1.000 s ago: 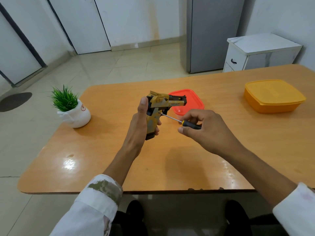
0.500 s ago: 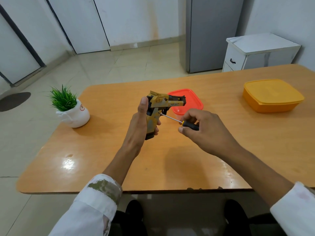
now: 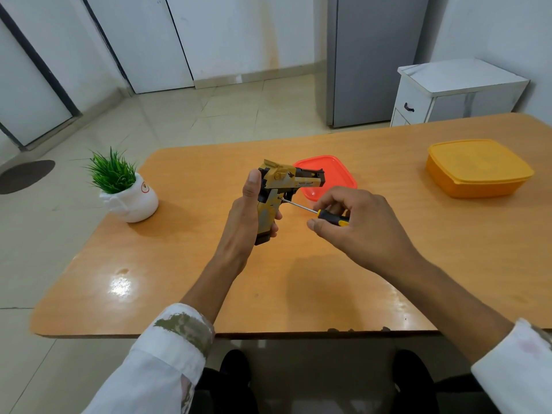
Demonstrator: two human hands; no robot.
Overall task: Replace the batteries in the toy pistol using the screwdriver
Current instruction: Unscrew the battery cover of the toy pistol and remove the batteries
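Note:
A yellow and black toy pistol (image 3: 279, 189) is held upright above the middle of the wooden table (image 3: 179, 264), barrel pointing right. My left hand (image 3: 249, 216) grips its handle, thumb up along the back. My right hand (image 3: 358, 222) pinches the black and yellow handle of a small screwdriver (image 3: 325, 216). The metal shaft runs up and left, and its tip touches the side of the pistol's grip. No batteries are visible.
A red lidded box (image 3: 334, 174) sits just behind the pistol. An orange lidded box (image 3: 478, 167) stands at the far right of the table. A small green plant in a white pot (image 3: 128, 191) stands near the left edge.
My right hand's fingers have shifted slightly around the screwdriver handle, as in turning it. The pistol and my left hand stay where they were.

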